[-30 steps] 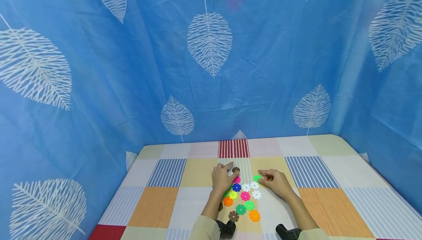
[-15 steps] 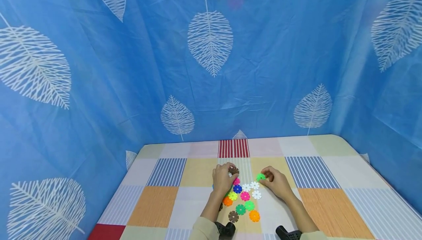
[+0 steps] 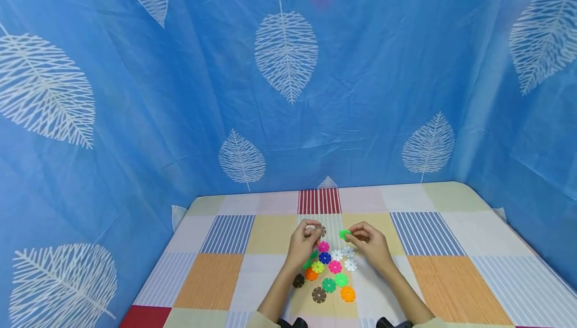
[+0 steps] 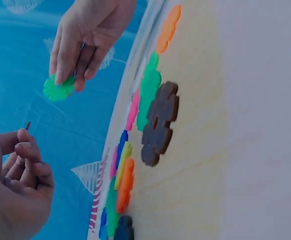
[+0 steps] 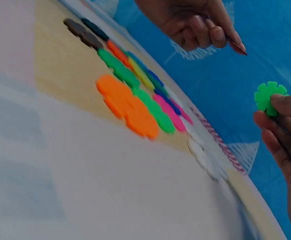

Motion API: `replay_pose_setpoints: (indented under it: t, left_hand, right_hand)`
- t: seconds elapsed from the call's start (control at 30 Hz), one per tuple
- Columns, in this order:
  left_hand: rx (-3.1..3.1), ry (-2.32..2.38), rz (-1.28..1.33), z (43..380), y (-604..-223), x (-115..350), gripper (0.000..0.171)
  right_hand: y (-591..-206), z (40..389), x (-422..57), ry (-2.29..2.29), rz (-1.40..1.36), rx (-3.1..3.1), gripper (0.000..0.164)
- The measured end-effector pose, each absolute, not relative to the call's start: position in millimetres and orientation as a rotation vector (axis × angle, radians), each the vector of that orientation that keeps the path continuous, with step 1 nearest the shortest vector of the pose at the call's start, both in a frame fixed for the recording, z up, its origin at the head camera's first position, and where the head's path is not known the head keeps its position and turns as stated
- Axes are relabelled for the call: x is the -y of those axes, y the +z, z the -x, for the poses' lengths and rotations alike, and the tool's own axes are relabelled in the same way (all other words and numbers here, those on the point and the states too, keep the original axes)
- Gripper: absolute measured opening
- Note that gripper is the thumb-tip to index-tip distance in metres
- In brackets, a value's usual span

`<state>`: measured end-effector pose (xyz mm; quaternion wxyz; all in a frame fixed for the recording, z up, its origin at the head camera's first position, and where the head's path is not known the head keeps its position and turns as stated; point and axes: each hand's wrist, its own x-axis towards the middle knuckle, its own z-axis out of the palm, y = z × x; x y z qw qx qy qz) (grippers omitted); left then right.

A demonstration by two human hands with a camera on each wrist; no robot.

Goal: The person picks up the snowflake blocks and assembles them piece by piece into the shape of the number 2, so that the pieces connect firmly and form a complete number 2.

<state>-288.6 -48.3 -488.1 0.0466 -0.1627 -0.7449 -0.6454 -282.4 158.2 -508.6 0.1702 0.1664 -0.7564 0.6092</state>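
My left hand pinches a brown notched snowflake disc between thumb and forefinger. In the left wrist view that brown disc appears edge-on as a thin sliver. Facing it, my right hand pinches a bright green snowflake disc by its rim. The right wrist view shows the green disc nearly flat-on, raised above the tabletop. A gap separates the two held discs. Below the hands lie a pink disc, a dark blue disc and white discs.
More loose discs spread toward the front: yellow, orange, green, brown and black. A patchwork cloth covers the table. Blue leaf-patterned curtain surrounds its back and sides.
The left hand has gripped the brown disc and lifted it. My right hand has picked up the green disc and brought it left, closer to the left hand.
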Motion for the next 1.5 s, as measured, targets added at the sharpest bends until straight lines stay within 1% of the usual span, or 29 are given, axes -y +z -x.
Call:
replay_pose_setpoints:
  t: [0.13, 0.23, 0.33, 0.5, 0.63, 0.87, 1.03, 1.13, 1.3, 1.43, 1.5]
  left_hand:
    - [2.252, -2.127, 0.491, 273, -470, 51, 0.022]
    - [2.259, -2.142, 0.510, 264, -457, 51, 0.021]
    - [2.271, -2.121, 0.514, 258, -451, 51, 0.020]
    - [2.252, -2.143, 0.517, 255, -452, 50, 0.019]
    - [2.241, -2.157, 0.516, 255, -453, 49, 0.018]
    - [2.270, -2.176, 0.547, 255, -458, 51, 0.017]
    - [2.268, -2.218, 0.532, 254, -461, 51, 0.018]
    - [2.254, -2.252, 0.531, 255, -463, 52, 0.019]
    - [2.223, -2.279, 0.497, 259, -466, 56, 0.020]
    - [2.214, -2.237, 0.416, 261, -468, 62, 0.020]
    - [2.199, -2.248, 0.381, 263, -470, 65, 0.019]
  right_hand:
    - [-490, 271, -146, 1.710, -0.573, 2.124, 0.014]
    - [-476, 262, -138, 1.680, -0.605, 2.131, 0.015]
    - [-470, 258, -132, 1.655, -0.614, 2.148, 0.013]
    - [-483, 265, -128, 1.606, -0.636, 2.156, 0.013]
    - [-494, 272, -129, 1.472, -0.649, 2.176, 0.013]
    - [-498, 275, -128, 1.188, -0.785, 2.113, 0.011]
    - [-497, 273, -124, 1.082, -0.869, 2.057, 0.018]
    - [-497, 272, -122, 1.048, -0.846, 2.056, 0.024]
    - [-498, 273, -117, 1.153, -0.754, 2.142, 0.022]
    - [-499, 279, -113, 1.230, -0.590, 2.307, 0.033]
    - [-500, 284, -111, 1.199, -0.512, 2.409, 0.034]
